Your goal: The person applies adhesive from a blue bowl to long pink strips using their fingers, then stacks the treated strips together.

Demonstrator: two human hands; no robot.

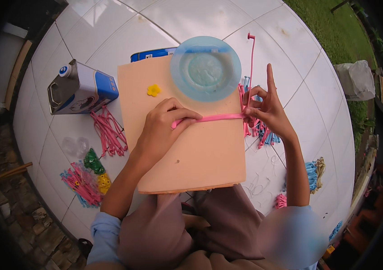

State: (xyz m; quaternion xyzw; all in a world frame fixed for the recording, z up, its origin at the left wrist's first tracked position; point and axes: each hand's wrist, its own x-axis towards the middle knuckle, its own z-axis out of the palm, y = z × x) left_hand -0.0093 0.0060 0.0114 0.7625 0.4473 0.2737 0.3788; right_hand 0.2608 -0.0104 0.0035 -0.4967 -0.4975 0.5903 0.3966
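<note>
A flat pink strip is stretched sideways just over a peach-coloured board. My left hand is closed on its left part, with a short end poking out past the fingers. At the other end, my right hand pinches the strip between thumb and fingers, its index finger pointing up. A thin pink strand with a small knob at its tip rises from the right hand. Beyond my hands, a translucent blue plate rests on the board's far right corner. A yellow flower-shaped piece lies left of it.
A metal tin stands to the left, beside pink strands. Pink and blue bundles and green and yellow bags lie nearer. Pink and blue strands and loose white threads lie on the tiles at right.
</note>
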